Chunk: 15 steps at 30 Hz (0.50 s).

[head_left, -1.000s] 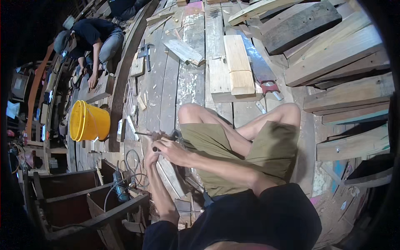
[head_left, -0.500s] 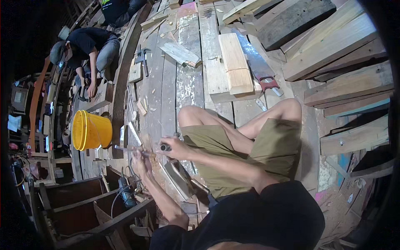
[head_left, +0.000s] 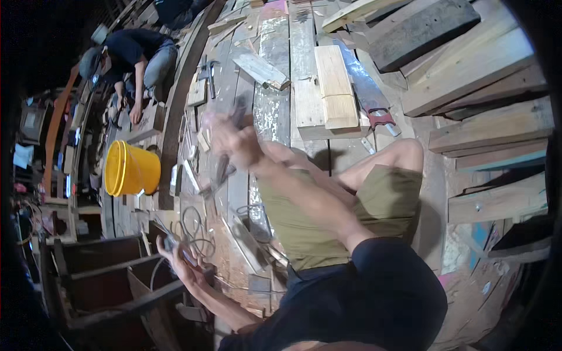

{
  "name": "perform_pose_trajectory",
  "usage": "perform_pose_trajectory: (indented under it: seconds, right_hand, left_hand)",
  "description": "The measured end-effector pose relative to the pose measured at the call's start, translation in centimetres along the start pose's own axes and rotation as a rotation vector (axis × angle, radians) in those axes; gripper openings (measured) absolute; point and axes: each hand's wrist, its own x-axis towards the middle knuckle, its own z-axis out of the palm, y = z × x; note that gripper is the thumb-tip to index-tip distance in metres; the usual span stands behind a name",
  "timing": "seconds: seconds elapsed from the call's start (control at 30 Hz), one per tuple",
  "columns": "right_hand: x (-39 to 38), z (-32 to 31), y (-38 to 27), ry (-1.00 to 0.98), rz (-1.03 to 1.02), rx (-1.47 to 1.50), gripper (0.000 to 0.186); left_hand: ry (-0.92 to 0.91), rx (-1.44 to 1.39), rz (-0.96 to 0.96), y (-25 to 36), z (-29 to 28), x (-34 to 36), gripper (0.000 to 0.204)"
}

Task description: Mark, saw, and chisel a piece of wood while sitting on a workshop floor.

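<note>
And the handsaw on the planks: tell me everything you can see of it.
The handsaw has a broad, bluish, metallic-looking blade with bright glare and a dark red, looped handle. It lies on the planks just right of the pale wooden block, handle at the near end, blade running away. Its teeth can't be made out, nor whether it touches the block. The left hand and right hand are both off it.

Passable: planks [head_left: 231,82] between hammer [head_left: 211,81] and pale board [head_left: 261,70] | blocked left: looped cable [head_left: 183,219], bucket [head_left: 140,169] | blocked right: saw [head_left: 362,85], beams [head_left: 492,126]
</note>
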Motion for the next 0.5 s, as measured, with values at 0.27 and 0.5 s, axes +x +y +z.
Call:
perform_pose_trajectory:
  seconds: [0.27,0.5]
  right_hand:
    - [-3.5,-12.0,-18.5,0.143,-0.363,-0.095,0.058]
    - [-5.9,-17.8,-20.5,0.841,-0.614,-0.525,0.050]
  left_hand:
    - [-0.704,-0.235,-0.361,-2.9,12.7,-1.1,0.061]
    - [-0.998,-0.738,-0.931,-9.1,21.6,-4.6,0.072]
